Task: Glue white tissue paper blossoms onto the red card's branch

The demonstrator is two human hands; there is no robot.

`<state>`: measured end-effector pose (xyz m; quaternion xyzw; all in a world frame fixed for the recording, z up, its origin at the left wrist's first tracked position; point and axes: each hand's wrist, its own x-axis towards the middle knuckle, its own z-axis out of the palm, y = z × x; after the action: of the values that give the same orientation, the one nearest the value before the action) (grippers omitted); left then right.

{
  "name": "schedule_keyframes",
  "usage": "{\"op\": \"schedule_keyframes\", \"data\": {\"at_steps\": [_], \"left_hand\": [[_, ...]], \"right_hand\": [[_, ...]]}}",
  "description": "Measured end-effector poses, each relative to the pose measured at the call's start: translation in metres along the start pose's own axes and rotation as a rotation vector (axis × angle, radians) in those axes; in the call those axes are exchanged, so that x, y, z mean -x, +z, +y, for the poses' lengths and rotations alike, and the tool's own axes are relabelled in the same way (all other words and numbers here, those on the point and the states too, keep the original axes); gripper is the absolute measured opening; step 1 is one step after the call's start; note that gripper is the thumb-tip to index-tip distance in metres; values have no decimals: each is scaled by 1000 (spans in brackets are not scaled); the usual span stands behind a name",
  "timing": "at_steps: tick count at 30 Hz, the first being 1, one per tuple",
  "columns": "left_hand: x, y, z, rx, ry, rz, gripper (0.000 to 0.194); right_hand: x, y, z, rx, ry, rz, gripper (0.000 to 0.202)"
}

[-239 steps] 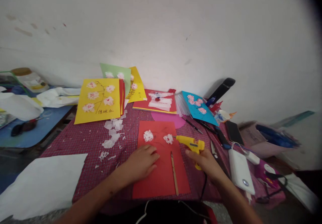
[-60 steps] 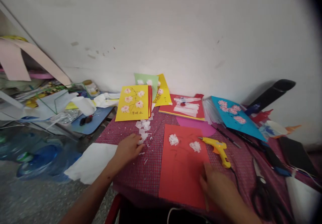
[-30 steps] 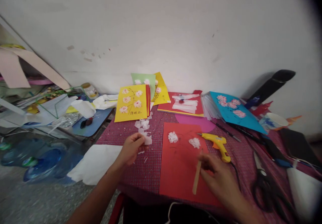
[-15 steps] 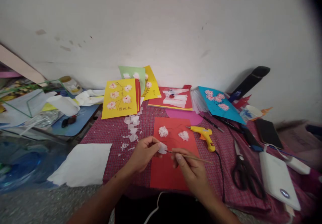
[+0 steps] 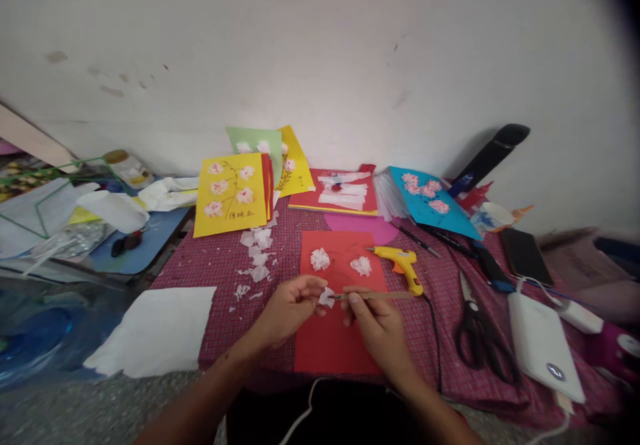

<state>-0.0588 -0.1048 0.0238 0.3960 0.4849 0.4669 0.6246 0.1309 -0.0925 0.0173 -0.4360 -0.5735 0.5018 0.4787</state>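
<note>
Over the red sheet [image 5: 335, 345], my left hand [image 5: 293, 305] has its thumb and fingers curled at a small piece of white tissue [image 5: 327, 298]. My right hand [image 5: 375, 322] grips a thin wooden stick [image 5: 385, 295] like a pen. The stick's dark tip touches the tissue piece. Above my hands, two crumpled white tissue flowers, one on the left [image 5: 320, 259] and one on the right [image 5: 361, 266], sit on the red sheet among faint drawn lines. A yellow glue gun [image 5: 400, 258] lies at the sheet's upper right edge.
Torn tissue scraps [image 5: 259, 255] and a white sheet [image 5: 155, 328] lie to the left. Yellow [image 5: 230, 195] and blue [image 5: 433, 202] flower cards stand behind. Black-handled scissors [image 5: 480, 335] and a white power bank [image 5: 543, 345] are on the right, with the glue gun's black cord nearby.
The view has shifted slightly. The tissue piece now looks more bunched around the stick's tip, my left fingers have spread a little from it, and the stick lies nearly level.
</note>
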Motion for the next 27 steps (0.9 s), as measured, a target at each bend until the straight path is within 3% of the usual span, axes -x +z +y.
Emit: {"op": "schedule_keyframes", "data": {"at_steps": [3, 9, 13, 18, 24, 27], "left_hand": [[-1, 2, -4, -30, 1, -44, 28], [-3, 12, -7, -143, 51, 1, 19], [-5, 15, -7, -200, 50, 9, 16], [-4, 15, -8, -199, 12, -60, 16], [-1, 21, -15, -344, 49, -121, 10], [-3, 25, -15, -478, 124, -177, 8]], "right_hand": [[0, -1, 6, -102, 117, 48, 29], [4, 0, 15, -251, 223, 83, 34], [6, -3, 20, -317, 226, 67, 31], [6, -12, 19, -297, 225, -61, 29], [9, -13, 20, -147, 164, 49, 29], [9, -18, 19, -194, 191, 7, 26]]}}
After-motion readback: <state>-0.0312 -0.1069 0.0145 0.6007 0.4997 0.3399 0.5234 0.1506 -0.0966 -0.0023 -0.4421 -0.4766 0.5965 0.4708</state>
